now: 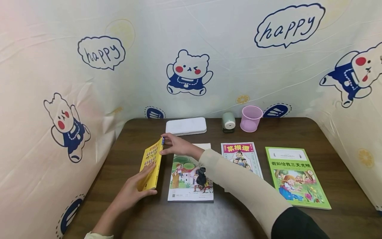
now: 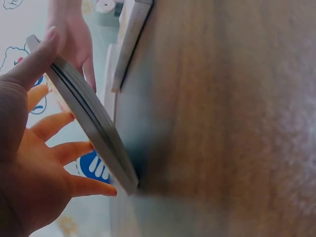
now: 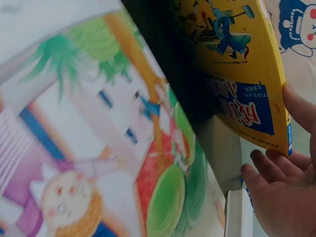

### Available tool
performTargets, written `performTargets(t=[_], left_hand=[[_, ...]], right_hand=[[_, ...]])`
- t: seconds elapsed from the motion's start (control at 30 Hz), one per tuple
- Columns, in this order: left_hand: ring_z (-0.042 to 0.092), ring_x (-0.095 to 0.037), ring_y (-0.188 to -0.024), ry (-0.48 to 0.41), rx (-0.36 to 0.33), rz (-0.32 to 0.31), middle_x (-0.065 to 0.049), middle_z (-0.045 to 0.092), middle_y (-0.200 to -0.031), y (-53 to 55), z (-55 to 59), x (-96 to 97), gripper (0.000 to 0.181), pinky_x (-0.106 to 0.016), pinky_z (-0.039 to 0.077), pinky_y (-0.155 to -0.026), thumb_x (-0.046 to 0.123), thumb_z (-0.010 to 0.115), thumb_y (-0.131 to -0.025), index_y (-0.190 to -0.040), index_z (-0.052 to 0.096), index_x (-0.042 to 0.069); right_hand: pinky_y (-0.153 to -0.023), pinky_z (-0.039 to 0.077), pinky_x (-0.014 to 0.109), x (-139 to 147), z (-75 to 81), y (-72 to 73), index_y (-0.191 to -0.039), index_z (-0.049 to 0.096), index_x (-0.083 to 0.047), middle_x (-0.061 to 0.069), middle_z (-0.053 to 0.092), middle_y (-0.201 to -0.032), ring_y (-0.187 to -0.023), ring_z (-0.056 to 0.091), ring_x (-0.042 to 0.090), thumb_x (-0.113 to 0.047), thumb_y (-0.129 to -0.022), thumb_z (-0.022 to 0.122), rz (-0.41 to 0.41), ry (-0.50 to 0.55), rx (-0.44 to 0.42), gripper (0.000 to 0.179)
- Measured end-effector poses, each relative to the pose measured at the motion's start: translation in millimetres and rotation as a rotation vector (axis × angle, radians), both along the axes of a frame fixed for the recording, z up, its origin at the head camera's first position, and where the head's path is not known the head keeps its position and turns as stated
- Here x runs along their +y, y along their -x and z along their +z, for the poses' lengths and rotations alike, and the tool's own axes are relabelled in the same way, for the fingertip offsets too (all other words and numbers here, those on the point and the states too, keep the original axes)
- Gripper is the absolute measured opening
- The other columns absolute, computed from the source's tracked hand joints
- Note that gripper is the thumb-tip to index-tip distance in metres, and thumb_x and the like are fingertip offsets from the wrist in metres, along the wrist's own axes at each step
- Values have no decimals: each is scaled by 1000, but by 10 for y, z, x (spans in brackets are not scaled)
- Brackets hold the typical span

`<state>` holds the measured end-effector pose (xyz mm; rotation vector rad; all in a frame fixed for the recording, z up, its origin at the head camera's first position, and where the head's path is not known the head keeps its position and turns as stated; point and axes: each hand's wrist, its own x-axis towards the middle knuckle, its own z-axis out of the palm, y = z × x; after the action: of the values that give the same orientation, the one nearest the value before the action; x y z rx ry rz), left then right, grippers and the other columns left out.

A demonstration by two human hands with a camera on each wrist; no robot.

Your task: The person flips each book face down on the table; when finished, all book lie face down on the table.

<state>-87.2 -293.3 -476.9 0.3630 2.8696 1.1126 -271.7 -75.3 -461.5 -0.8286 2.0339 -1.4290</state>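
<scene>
Yellow book (image 1: 151,165) propped on its long edge at table (image 1: 328,139) left, spine running near-to-far, pinched btwn left hand (image 1: 135,191) gripping the near end, thumb over the top, & right hand (image 1: 176,145) holding the far corner, w/ picture book (image 1: 191,177) flat just beside.

I am seeing tabletop (image 1: 298,132): dark wood grain, smooth | yellow book (image 1: 151,166): glossy paper cover | green book (image 1: 295,176): glossy paper | pink cup (image 1: 251,118): translucent plastic | backdrop (image 1: 44,83): creased printed cloth
</scene>
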Motion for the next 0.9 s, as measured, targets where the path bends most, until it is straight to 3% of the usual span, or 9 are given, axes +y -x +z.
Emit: performTargets(t=[0.1, 0.17, 0.37, 0.47, 0.6, 0.73, 0.9], left_hand=[[31, -38, -153, -7, -18, 9, -3, 32, -168, 10, -42, -2, 92, -55, 28, -121, 30, 90, -80, -158, 42, 33], [28, -41, -153, -14, -26, 7, -4, 31, -168, 14, -62, 5, 91, -65, 26, -118, 31, 90, -80, -158, 44, 31], [20, -43, -155, 24, -56, 12, -4, 28, -169, 36, -99, 42, 90, -69, 21, -119, 38, 89, -80, -157, 45, 31], [19, -44, -155, 70, -71, 20, -5, 28, -170, 56, -119, 60, 89, -80, 16, -113, 43, 89, -79, -157, 46, 32], [17, -44, -156, 146, -100, 28, -2, 28, -169, 82, -137, 69, 87, -90, 9, -102, 47, 88, -79, -155, 47, 35], [17, -46, -155, 196, -116, 20, -4, 31, -168, 96, -159, 63, 86, -91, 6, -100, 47, 88, -78, -154, 50, 35], [17, -51, -153, 240, -95, 9, -9, 34, -166, 116, -181, 49, 85, -92, 3, -99, 47, 89, -77, -152, 53, 32]], right_hand=[[-117, 41, 39, 25, -27, 0, -160, 32, -10, 12, 47, -158, -147, 45, 25, -35, -91, 81, -7, -85, 104, 89], [-118, 39, 42, 35, -52, 1, -161, 32, -11, 12, 46, -159, -147, 43, 26, -41, -89, 81, -16, -148, 169, 92], [-120, 36, 44, 23, -143, 28, -162, 33, -12, 10, 37, -165, -151, 38, 26, -47, -86, 84, -31, -240, 243, 98], [-121, 35, 42, 19, -169, 30, -161, 35, -12, 8, 36, -166, -151, 37, 25, -46, -85, 84, -34, -292, 279, 97], [-125, 28, 48, 18, -218, 16, -160, 37, -13, 7, 39, -164, -151, 37, 25, -48, -85, 83, -39, -371, 334, 95], [-126, 19, 57, 16, -283, -10, -160, 38, -13, 7, 40, -163, -152, 36, 25, -51, -86, 81, -38, -440, 386, 94], [-126, 16, 57, 3, -302, -50, -159, 39, -13, 7, 41, -163, -152, 35, 25, -50, -87, 81, -45, -472, 406, 92]])
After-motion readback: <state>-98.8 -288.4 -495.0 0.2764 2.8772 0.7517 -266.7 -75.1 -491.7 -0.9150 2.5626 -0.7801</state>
